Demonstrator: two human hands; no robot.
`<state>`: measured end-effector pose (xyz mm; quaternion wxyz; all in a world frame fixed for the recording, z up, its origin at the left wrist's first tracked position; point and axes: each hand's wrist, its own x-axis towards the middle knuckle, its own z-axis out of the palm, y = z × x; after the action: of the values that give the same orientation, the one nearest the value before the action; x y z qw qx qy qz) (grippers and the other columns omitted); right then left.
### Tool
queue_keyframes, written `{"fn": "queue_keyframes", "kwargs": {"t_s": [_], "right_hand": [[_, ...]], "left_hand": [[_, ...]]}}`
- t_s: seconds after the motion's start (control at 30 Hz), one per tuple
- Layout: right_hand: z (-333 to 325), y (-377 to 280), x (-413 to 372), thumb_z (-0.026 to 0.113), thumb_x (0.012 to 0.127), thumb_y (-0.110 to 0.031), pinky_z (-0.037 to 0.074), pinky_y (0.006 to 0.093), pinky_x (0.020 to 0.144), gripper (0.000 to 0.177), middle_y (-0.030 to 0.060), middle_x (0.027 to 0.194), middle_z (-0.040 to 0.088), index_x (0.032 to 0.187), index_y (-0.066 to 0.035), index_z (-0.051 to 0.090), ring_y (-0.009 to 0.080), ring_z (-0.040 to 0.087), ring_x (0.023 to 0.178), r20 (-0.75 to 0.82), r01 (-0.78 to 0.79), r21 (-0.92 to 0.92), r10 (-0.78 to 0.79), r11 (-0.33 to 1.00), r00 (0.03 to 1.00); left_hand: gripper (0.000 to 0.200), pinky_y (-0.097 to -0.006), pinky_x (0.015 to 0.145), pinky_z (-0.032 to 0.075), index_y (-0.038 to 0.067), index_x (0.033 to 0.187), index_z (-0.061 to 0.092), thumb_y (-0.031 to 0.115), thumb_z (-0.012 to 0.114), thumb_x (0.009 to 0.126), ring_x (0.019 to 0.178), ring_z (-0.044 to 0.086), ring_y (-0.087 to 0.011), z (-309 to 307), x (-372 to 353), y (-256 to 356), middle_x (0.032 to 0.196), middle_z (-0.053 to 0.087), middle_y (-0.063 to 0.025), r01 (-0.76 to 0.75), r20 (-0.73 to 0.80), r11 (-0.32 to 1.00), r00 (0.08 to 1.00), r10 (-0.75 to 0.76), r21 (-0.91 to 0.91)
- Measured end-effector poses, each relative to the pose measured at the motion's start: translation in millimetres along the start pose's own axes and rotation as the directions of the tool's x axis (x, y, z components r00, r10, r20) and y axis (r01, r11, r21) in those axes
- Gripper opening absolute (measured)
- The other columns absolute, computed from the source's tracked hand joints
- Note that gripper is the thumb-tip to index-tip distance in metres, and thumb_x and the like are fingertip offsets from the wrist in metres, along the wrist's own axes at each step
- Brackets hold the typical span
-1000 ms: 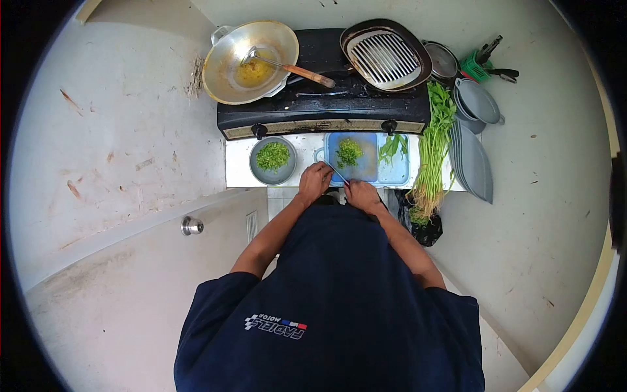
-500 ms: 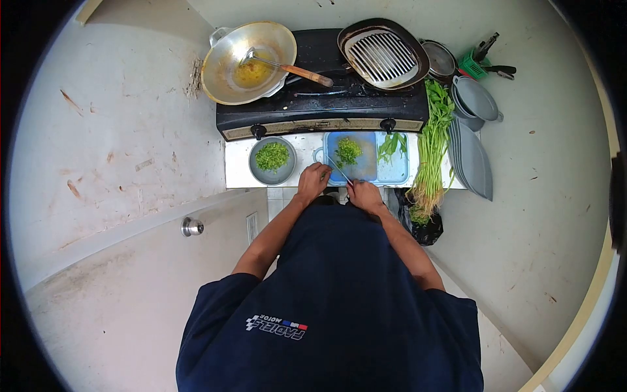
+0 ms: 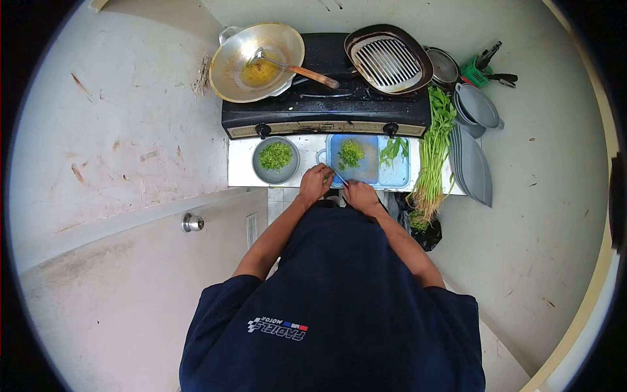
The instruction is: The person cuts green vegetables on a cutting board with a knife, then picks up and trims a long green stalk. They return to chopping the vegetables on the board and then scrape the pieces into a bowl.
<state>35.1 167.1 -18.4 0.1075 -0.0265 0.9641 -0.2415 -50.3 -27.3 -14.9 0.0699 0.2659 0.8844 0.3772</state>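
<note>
My right hand (image 3: 361,196) is closed round the handle of a knife (image 3: 339,176), its blade slanting up and left over the near left part of a blue cutting board (image 3: 369,175). Beside the blade, my left hand (image 3: 317,182) has its fingers bent together at the board's left edge. A little green shows at those fingertips, but what they hold is too small to make out. Finely chopped greens (image 3: 351,153) lie in a heap on the board, beyond the blade. Some whole green leaves (image 3: 393,151) rest on the board's right part.
Left of the board stands a grey bowl (image 3: 296,172) of chopped greens. Behind is a black stove (image 3: 326,111) with a wok (image 3: 225,75), a ladle (image 3: 313,75) and a grill pan (image 3: 421,55). Long-stemmed greens (image 3: 433,153) and grey plates (image 3: 475,166) lie to the right.
My right hand and the knife have moved slightly left, closer to my left hand, and the blade's tip sits nearer to me. The whole view has shifted a little.
</note>
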Motion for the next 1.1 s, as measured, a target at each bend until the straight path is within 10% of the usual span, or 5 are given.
{"fn": "queue_keyframes", "kwargs": {"t_s": [1.1], "right_hand": [[-24.1, 4.5, -17.1, 0.052, 0.103, -0.039, 0.057, 0.0560, 0.073, 0.044, 0.0276, 0.077, 0.070, 0.094, 0.002, 0.068, 0.0484, 0.071, 0.076, 0.074, -0.150, 0.044, 0.146, 0.988, 0.986]], "left_hand": [[0.010, -0.0396, 0.086, 0.052, 0.009, 0.095, 0.075, 0.009, 0.070, 0.087, 0.095, 0.060, -0.0298, 7.5, 17.3, 3.7, 0.095, 0.067, -0.0065, -0.064, -0.008, 0.994, 0.998, 0.065, 0.086]]}}
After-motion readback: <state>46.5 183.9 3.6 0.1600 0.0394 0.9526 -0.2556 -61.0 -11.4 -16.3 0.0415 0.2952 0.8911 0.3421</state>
